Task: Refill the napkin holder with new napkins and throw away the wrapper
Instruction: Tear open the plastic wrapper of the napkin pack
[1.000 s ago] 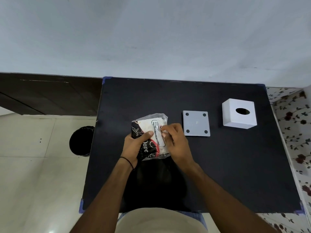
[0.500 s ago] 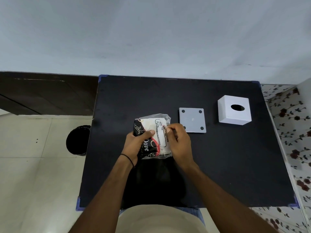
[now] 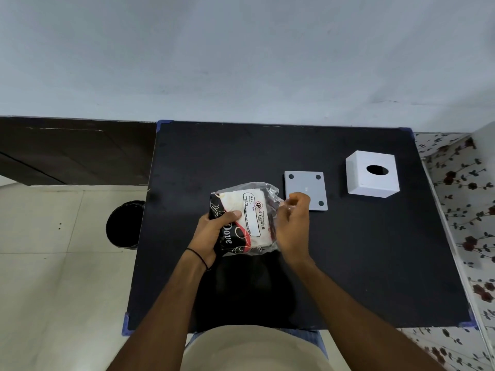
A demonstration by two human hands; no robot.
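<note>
The napkin pack [image 3: 245, 218], sealed in clear printed wrapper [image 3: 270, 192], is held above the middle of the black desk [image 3: 375, 250]. The left hand [image 3: 214, 234] grips the pack's left side, thumb pressed on the front. The right hand [image 3: 292, 226] pinches the wrapper's right edge between closed fingertips. Just beyond the right hand lies the grey base plate [image 3: 305, 187]; to its right stands the white napkin holder [image 3: 372, 174], opening upward. A black bin [image 3: 124, 223] stands on the floor left of the desk.
</note>
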